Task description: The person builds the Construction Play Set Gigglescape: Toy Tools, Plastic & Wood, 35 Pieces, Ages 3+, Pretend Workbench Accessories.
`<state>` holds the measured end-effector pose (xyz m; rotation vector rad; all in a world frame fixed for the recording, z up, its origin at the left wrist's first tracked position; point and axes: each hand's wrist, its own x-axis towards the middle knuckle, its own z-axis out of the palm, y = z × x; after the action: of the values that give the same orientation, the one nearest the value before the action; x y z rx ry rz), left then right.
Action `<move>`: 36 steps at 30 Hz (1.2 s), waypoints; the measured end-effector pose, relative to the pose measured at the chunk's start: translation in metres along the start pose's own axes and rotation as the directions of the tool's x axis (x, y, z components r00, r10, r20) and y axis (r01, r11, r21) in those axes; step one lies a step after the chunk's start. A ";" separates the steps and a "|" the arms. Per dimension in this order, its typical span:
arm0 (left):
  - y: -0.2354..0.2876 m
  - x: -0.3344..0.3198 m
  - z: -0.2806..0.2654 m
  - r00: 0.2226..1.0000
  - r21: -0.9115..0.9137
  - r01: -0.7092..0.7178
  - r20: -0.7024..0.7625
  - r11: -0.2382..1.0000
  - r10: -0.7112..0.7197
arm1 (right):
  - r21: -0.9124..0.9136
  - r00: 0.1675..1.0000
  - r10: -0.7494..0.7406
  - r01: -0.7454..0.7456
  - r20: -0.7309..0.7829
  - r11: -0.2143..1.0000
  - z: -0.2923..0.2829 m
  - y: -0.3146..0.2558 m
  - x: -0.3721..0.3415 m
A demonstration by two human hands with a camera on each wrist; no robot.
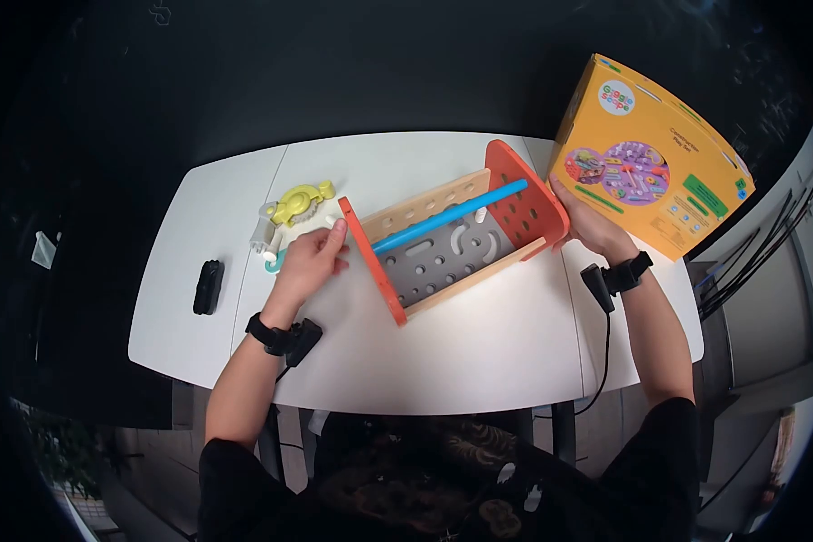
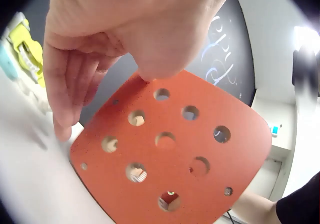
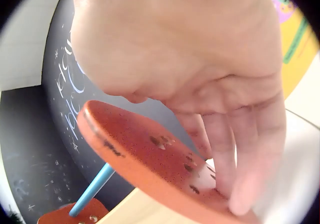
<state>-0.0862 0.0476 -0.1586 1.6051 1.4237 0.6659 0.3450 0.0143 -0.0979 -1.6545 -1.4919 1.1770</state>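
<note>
A wooden toy workbench with red perforated end panels, a grey slotted board and a blue rod across it stands tilted to the view. My left hand is at its left end; in the left wrist view the left hand's thumb touches the top edge of the red panel, its other fingers hanging beside it. My right hand is at the right end. In the right wrist view, the right hand's extended fingers rest against the outer face of the red panel.
Left of the workbench lie yellow-green, grey and teal toy pieces, partly behind my left hand. A black case lies farther left on the white table. A yellow toy box stands at the right, close to my right hand.
</note>
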 end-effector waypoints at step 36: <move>0.071 -0.009 0.005 0.953 -0.684 -0.268 -0.088 0.679 0.289 | 0.593 0.934 -0.342 0.220 0.099 0.774 0.019 -0.009 -0.027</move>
<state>-0.0483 0.0399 -0.0988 1.2042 0.7418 1.1894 0.3251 -0.0124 -0.0922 -0.8861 -1.2638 1.4692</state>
